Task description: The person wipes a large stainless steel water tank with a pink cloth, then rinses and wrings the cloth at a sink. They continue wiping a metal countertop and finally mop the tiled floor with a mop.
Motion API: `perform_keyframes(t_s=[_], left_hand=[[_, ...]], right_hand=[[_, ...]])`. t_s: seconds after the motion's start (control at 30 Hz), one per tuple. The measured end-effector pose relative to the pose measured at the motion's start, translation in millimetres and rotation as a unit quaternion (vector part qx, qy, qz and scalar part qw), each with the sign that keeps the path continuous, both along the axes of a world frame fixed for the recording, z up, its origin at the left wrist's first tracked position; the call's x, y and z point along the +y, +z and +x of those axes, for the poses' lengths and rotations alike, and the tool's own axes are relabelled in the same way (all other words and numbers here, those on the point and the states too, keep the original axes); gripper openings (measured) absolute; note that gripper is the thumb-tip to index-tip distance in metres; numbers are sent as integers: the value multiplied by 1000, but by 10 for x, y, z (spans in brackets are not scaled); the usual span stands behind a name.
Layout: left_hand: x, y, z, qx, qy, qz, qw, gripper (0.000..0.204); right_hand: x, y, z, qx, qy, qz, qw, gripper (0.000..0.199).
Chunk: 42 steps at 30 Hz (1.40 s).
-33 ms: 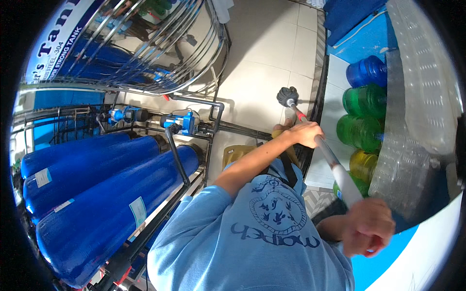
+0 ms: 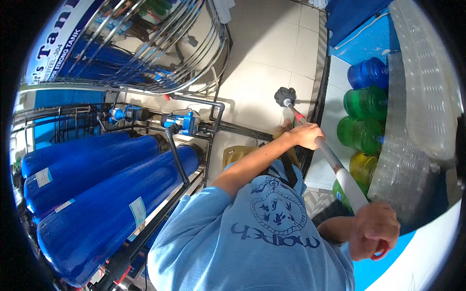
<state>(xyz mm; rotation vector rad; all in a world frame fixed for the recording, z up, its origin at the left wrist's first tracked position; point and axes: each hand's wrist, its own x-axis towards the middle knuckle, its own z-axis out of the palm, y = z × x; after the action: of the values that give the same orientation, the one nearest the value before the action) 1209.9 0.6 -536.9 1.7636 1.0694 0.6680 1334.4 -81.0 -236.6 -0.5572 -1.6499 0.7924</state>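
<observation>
Mop pole (image 2: 330, 157) runs 12 to 5 o'clock — left hand (image 2: 307, 135) fingers wrapped mid-shaft, right hand (image 2: 374, 230) fisted round its upper end. Mop head (image 2: 284, 96) on floor tiles (image 2: 262, 48).

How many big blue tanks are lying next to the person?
3. All lie side by side at the left: the top tank, the middle tank and the nearest tank. More may be hidden beyond the picture's left rim.

Left hand (image 2: 307, 135) extended forward, fingers curled closed; right hand (image 2: 374, 236) close to body, fist clenched.
</observation>
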Motion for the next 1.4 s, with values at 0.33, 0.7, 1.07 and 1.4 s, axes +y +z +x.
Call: perform_keyframes(t_s=[0.33, 0.7, 1.07, 1.4], left_hand=[[598, -289, -813, 103, 172, -59, 978, 30], [1610, -443, -173, 52, 231, 47, 971, 15], [2966, -371, 502, -54, -7, 75, 996, 14], [3444, -179, 605, -41, 69, 102, 992, 22]], right_hand=[[1900, -724, 325, 74, 39, -151, 985, 8], [2931, -450, 629, 133, 226, -148, 954, 4], [2739, -184, 498, -33, 32, -28, 999, 11], [3636, -122, 815, 102, -22, -27, 994, 14]])
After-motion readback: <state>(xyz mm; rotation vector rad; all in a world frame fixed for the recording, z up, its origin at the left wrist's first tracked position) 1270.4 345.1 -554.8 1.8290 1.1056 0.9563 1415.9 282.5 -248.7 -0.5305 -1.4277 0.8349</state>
